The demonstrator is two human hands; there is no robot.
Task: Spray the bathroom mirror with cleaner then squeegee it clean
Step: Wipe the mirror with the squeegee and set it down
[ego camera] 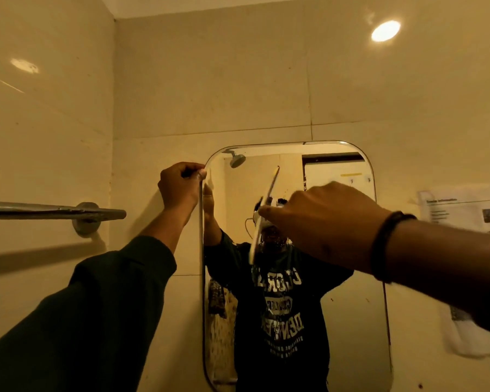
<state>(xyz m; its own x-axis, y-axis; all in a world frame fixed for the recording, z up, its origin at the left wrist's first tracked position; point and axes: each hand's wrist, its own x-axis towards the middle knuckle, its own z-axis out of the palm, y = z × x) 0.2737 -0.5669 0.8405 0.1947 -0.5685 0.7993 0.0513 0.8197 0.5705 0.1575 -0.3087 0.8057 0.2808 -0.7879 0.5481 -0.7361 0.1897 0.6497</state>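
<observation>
Gripping mirror edge at upper left corner, left hand fingers curled; right hand holding blurred squeegee against glass.

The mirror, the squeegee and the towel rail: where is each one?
mirror (351, 321), head view, bare glass at lower right.
squeegee (269, 193), head view, middle of the pale blade the right hand (323, 222) holds.
towel rail (40, 212), head view, on the metal bar.
</observation>
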